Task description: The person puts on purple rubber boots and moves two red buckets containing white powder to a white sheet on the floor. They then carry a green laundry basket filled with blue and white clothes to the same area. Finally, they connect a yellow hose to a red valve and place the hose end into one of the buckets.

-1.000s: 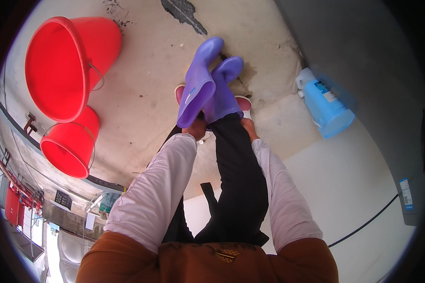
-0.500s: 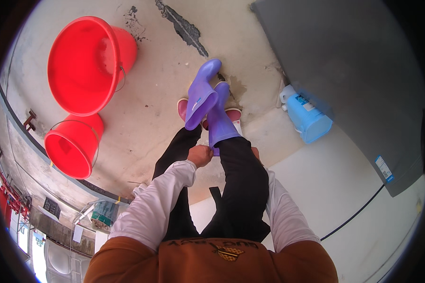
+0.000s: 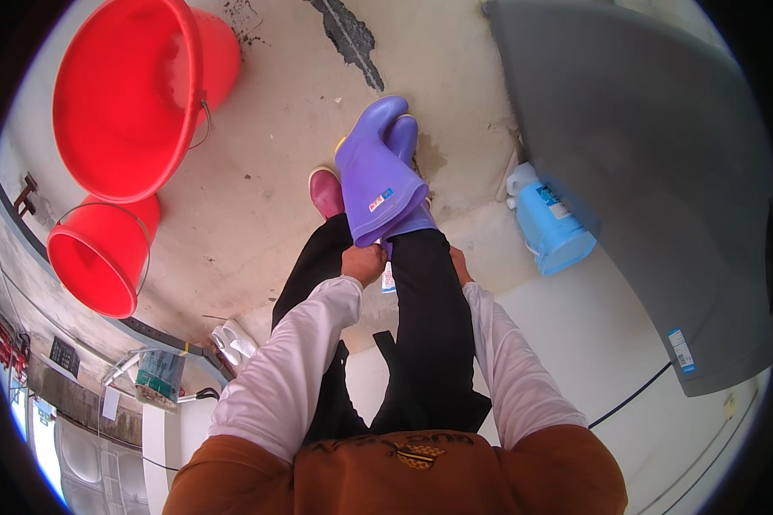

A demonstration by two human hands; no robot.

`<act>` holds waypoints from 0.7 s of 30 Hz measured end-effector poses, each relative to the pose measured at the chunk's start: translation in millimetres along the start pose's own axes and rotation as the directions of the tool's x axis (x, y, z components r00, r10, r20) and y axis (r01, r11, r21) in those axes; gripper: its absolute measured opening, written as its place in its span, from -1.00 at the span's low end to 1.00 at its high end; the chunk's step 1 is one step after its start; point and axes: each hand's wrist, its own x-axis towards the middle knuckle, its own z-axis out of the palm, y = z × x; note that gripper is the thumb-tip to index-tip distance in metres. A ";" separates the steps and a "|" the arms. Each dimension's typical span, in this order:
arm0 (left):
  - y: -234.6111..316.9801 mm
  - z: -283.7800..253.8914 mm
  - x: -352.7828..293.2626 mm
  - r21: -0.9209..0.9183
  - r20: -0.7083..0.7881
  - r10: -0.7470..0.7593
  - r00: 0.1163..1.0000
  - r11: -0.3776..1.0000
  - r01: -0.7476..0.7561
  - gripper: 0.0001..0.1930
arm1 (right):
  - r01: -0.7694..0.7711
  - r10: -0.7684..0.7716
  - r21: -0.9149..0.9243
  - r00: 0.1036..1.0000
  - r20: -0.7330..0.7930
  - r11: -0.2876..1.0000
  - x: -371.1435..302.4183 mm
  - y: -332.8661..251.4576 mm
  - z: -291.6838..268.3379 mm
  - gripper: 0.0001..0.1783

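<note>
A purple rain boot (image 3: pixel 416 220) is on my right lower leg, its top around the black trouser leg. Across it leans a second purple rain boot (image 3: pixel 376 176), its wide top facing me and covering much of the first. My left hand (image 3: pixel 363 264) is closed at the rim of the boot on my leg; its fingertips are hidden. On the outer side of the same leg is my right hand (image 3: pixel 460 266), its fingers hidden behind the trousers. A dark pink shoe (image 3: pixel 325 192) shows at my left foot. Below the boots hangs a small white tag (image 3: pixel 389 278).
Two red buckets, a large one (image 3: pixel 193 94) and a smaller one (image 3: pixel 136 245), lie at the left. A light blue jug (image 3: pixel 551 225) stands at the right beside a big dark grey panel (image 3: pixel 627 163). White shoes (image 3: pixel 234 340) and a teal pail (image 3: pixel 159 374) are at the lower left.
The leaning boot has come nearer and covers more of the boot on my leg. Both hands have shifted slightly up the picture. The view has shifted, with the buckets now farther left.
</note>
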 end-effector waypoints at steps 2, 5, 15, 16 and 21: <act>15.2 4.1 -1.6 0.031 0.072 -0.070 0.995 0.997 0.068 -0.73 | -0.005 0.005 -0.095 1.000 -0.004 0.995 -8.9 -12.9 0.1 -0.79; 22.6 1.5 1.7 0.026 0.046 -0.161 0.986 0.987 0.160 -0.73 | -0.005 0.006 -0.096 1.000 0.007 0.995 -23.9 -7.9 -8.7 -0.79; 18.1 6.3 8.2 0.193 0.258 -0.107 0.960 0.979 0.057 -0.78 | 0.022 -0.022 -0.003 1.000 0.015 1.000 -48.3 27.1 -15.3 -0.80; 19.0 1.9 5.5 0.210 0.279 -0.102 0.955 0.977 0.042 -0.78 | 0.025 -0.025 0.012 1.000 0.008 1.000 -48.5 30.1 -13.5 -0.80; 28.4 -8.4 7.5 0.243 0.316 -0.087 0.945 0.970 0.007 -0.77 | 0.050 -0.053 0.104 0.998 0.020 0.993 -29.7 47.8 2.0 -0.79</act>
